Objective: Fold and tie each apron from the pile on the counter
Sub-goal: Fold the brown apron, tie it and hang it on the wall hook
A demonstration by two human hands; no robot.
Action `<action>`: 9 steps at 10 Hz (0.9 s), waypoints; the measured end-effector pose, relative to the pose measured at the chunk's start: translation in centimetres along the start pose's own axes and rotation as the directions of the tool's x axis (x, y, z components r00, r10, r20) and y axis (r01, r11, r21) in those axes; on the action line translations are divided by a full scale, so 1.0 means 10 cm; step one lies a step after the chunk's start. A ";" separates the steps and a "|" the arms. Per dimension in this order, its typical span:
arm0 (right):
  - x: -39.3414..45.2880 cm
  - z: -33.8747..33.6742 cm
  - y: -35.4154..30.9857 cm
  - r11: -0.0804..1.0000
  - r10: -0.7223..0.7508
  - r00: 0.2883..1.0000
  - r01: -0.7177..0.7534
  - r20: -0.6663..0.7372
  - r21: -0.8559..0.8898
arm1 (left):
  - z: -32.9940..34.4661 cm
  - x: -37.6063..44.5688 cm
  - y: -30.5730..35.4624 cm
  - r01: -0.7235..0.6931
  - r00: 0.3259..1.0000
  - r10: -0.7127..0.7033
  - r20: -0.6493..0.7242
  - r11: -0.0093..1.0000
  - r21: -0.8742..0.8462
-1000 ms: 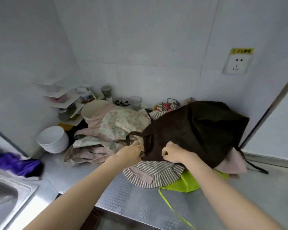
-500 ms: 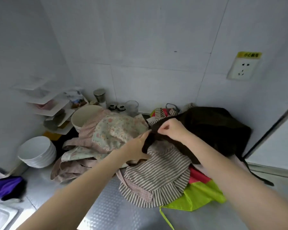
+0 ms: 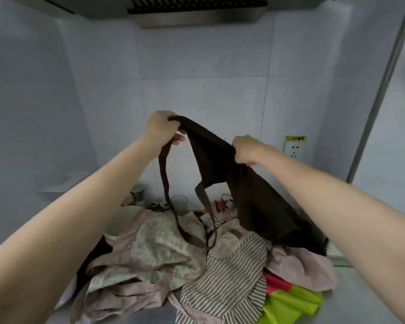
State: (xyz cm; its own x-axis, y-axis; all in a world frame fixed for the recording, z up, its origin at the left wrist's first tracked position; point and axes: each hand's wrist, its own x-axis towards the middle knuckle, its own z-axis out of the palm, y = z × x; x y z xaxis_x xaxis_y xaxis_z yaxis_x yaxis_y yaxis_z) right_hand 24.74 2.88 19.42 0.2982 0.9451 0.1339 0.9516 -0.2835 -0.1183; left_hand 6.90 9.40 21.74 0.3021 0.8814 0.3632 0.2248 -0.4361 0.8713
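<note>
Brown apron lifted off the pile, both hands gripping its top edge.

The left hand (image 3: 162, 127) at 11 o'clock has its fingers curled tight round one corner of the brown apron (image 3: 250, 195); the right hand (image 3: 246, 149) at 1 o'clock bunches the edge in a closed fist. A strap (image 3: 166, 188) loops down from the left grip onto the pile (image 3: 173, 253) at 6 o'clock. To do this well, I judge the hands should spread until the top edge is taut and lift until hem and strap clear the pile, so nothing snags. The apron's lower part is hidden behind the right forearm; the second strap's run is hard to trace, and the counter (image 3: 369, 298) is mostly covered.
</note>
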 end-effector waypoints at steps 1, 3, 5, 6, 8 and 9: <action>-0.17 -0.64 -0.09 0.942 0.155 0.770 0.074 -0.619 0.328 | -0.35 -0.15 0.34 -0.209 0.947 0.179 -0.268 0.974 -0.089; -0.97 -0.11 -0.49 0.957 -0.174 0.927 0.238 -0.333 0.164 | -0.55 -0.85 -0.05 -0.607 0.763 0.551 0.338 0.432 0.667; -1.13 0.24 -0.16 0.976 0.153 0.988 -0.146 -0.034 0.165 | -0.84 -0.99 -0.45 -0.309 0.933 0.111 0.341 0.733 0.606; -1.13 -0.05 -0.32 0.980 0.188 0.943 -0.159 -0.274 0.123 | -0.91 -0.91 0.07 -0.208 0.977 0.215 0.006 0.939 0.273; -1.22 -0.49 -0.53 0.961 0.275 0.960 -0.273 0.046 -0.036 | -1.22 -0.88 1.11 -0.177 0.980 0.105 -0.168 0.842 -0.510; -1.18 -0.79 -0.47 0.877 0.347 0.917 -0.243 -0.197 0.414 | -1.48 -0.80 1.11 -0.236 0.956 0.175 -0.236 0.936 -0.261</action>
State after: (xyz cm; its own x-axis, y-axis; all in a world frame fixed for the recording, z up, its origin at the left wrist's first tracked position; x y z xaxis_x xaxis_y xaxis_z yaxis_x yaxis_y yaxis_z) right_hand 17.31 -8.27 26.20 0.6185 0.7357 0.2759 0.7317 -0.4113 -0.5436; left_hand -6.71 0.21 33.34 0.1090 0.8087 0.5780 -0.1023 -0.5692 0.8158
